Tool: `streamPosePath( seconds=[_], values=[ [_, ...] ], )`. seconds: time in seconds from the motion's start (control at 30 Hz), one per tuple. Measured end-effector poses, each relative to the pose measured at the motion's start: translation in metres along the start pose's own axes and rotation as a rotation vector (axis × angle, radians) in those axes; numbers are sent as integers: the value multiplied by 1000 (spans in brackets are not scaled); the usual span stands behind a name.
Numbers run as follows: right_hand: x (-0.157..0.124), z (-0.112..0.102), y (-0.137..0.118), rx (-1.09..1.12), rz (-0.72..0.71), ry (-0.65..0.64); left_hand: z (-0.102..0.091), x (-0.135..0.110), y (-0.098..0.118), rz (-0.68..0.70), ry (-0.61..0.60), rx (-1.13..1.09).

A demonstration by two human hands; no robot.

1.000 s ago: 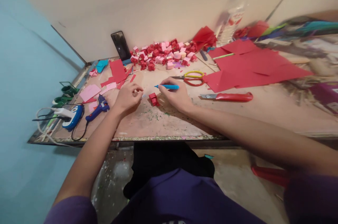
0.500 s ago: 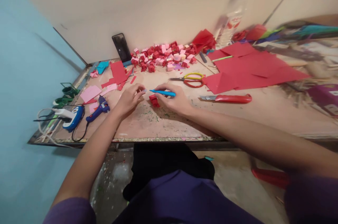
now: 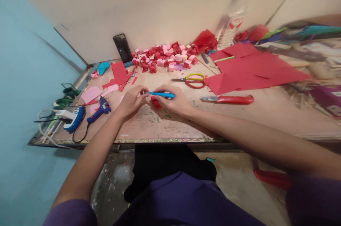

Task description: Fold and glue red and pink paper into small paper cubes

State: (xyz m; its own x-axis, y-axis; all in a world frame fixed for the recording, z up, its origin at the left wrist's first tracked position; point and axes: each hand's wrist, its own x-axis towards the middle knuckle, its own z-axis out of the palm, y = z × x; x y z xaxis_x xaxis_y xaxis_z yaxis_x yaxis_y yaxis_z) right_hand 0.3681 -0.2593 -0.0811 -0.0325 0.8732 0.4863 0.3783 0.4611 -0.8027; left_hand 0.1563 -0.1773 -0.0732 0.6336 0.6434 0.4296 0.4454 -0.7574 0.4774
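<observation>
My right hand [image 3: 177, 101] is closed round a blue pen [image 3: 164, 95], whose tip points left. At that tip, the thumb and fingers of my left hand [image 3: 133, 99] are pinched together; whatever small pale thing is between them is too small to name. Below the pen, a small folded red paper piece [image 3: 155, 102] lies by my right fingers, partly covered by them. I cannot tell whether those fingers touch it.
Behind my hands lie a pile of red and pink folded paper pieces [image 3: 165, 55], scissors [image 3: 193, 80] and a phone [image 3: 122, 48]. A red-handled knife [image 3: 234, 99] and red paper sheets [image 3: 255, 66] are on the right. A glue gun [image 3: 99, 109] and power strip [image 3: 74, 119] lie left.
The pen in my right hand has moved slightly left, so its tip now meets the fingertips of my left hand. My left hand has barely shifted.
</observation>
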Motion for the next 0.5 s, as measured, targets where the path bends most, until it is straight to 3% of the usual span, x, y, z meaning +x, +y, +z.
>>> streamPosePath(
  seconds=[0.2,0.3,0.4,0.5],
  values=[
    [6,-1,-9,209,147,8,-4,-7,11,-29,19,-132],
    [10,-7,-18,309,228,-6,-5,-9,17,-90,116,-301],
    [13,-12,-26,354,205,-18,-8,-6,22,-109,220,-452],
    [14,-14,-30,364,152,-15,-14,-2,24,-84,237,-473]
  ],
)
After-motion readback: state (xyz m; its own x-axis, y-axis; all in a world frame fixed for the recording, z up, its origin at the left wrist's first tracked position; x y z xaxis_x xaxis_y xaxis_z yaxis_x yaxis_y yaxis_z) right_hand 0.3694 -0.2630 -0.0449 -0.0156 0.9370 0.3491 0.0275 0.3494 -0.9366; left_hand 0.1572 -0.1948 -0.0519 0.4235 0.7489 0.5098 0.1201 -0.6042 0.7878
